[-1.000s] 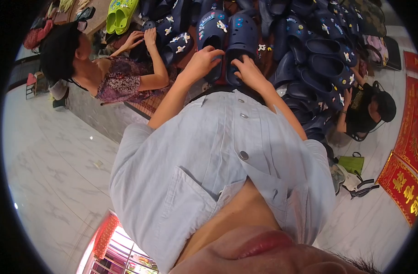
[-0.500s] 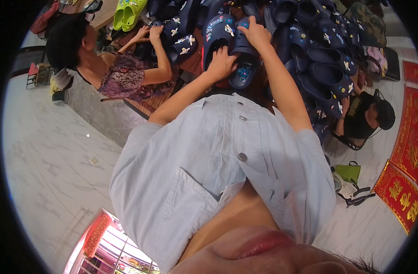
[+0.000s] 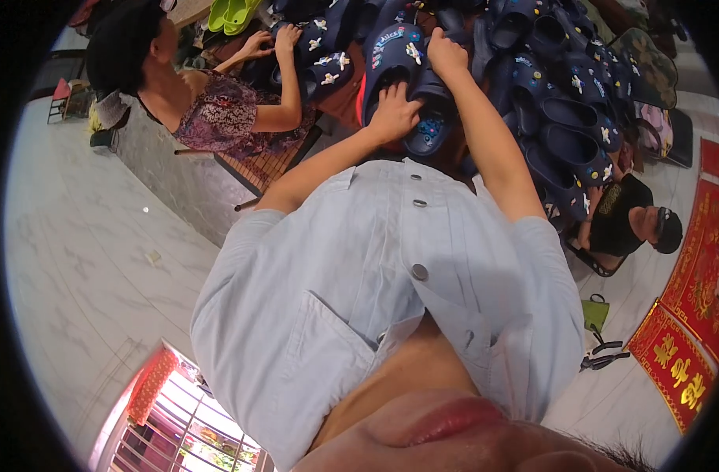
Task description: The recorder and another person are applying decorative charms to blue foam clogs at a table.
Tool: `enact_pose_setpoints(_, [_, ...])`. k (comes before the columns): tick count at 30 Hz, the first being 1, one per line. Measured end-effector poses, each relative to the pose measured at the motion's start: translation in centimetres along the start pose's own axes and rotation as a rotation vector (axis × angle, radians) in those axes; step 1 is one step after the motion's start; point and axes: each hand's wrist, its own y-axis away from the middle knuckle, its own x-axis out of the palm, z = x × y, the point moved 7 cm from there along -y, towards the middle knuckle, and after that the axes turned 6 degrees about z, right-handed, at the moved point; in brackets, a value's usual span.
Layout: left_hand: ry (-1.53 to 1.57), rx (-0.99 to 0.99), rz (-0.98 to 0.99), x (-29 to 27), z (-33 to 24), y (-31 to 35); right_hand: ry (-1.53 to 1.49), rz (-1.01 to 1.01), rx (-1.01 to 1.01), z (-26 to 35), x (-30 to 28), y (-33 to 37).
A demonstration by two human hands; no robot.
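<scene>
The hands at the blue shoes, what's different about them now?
The right hand moved forward, from the opening of the right clog to near its toe end; whether it grips is unclear. The left hand stayed at the opening of the left clog. The green clogs still lie to the left.

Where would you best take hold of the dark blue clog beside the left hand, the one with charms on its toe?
I'd probably grip the dark blue clog at its foot opening, coming from the person's side, where the left hand rests. Its toe points away, so the opening faces the person; raised charms make the toe bumpier.
</scene>
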Motion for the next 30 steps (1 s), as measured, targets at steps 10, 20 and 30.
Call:
enact_pose_setpoints(10, [0.035,-0.024,0.028,0.2,-0.2,0.1,-0.157,0.126,-0.111,-1.8,0.0,0.6])
enact_pose_setpoints(20, [0.021,-0.048,0.077,-0.2,-0.1,-0.1,-0.172,-0.007,-0.019,-2.0,-0.3,0.4])
enact_pose_setpoints(30, [-0.005,-0.056,0.054,-0.1,0.1,0.0,-1.599,-0.13,0.004,-8.5,2.8,1.5])
